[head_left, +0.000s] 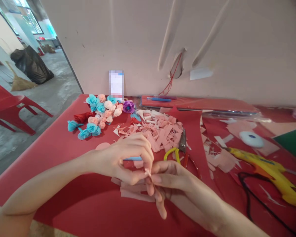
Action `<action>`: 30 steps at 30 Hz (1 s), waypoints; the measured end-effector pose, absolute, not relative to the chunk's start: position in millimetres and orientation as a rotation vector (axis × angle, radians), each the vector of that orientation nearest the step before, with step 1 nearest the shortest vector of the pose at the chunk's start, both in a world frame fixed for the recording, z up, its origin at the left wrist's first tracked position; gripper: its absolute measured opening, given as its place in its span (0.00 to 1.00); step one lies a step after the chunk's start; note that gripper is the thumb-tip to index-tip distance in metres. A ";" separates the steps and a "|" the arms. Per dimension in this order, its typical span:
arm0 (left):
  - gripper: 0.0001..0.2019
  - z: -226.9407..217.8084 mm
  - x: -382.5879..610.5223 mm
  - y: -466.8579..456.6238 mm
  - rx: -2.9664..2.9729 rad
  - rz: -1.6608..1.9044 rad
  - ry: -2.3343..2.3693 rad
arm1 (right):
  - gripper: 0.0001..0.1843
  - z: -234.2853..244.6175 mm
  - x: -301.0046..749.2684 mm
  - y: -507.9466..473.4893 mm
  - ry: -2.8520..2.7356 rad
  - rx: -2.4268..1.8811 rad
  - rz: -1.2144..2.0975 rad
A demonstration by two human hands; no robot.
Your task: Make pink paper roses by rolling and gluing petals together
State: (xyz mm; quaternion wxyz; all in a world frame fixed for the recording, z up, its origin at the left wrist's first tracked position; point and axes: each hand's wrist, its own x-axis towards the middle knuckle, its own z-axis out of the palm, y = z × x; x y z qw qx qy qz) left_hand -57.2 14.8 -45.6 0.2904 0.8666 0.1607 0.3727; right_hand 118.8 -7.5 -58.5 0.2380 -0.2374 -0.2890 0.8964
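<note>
Above the red tabletop, the fingertips of my left hand point(130, 159) and my right hand point(171, 177) meet, both pinching a tiny pale pink piece point(148, 172) that looks like paper. Its lower part is hidden by the fingers. Under my hands lie pale pink paper strips point(136, 194). Past my fingers is a heap of pink paper scraps point(160, 131). Pliers with yellow handles point(172, 152) rest just beyond my right hand. To the upper left sits a cluster of blue, pink and white paper roses point(105, 113), with a purple flower point(128, 106) at its edge.
A yellow glue gun point(263, 168) with a black cord point(244, 194) lies at the right, near a white oval object point(251, 139). A phone point(116, 85) leans on the back panel. Pens point(160, 99) lie along the back. A red chair point(13, 105) stands left of the table.
</note>
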 end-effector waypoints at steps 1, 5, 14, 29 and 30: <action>0.09 -45.8 -57.9 15.2 2.309 0.987 0.416 | 0.05 -58.5 118.7 -7.6 -0.782 -0.639 2.461; 0.08 -46.2 -59.3 15.3 2.314 0.970 0.382 | 0.03 -59.5 117.9 -9.4 -0.748 -0.616 2.477; 0.08 -45.0 -60.8 17.1 2.342 0.882 0.391 | 0.02 -61.5 117.3 -10.3 -0.776 -0.738 2.387; 0.08 -88.0 -97.0 52.1 2.629 0.266 0.882 | 0.07 -76.2 119.4 15.0 -2.034 -1.143 1.262; 0.08 -91.0 -99.3 51.3 2.624 0.258 0.886 | 0.08 -79.8 119.0 15.4 -2.104 -1.094 1.208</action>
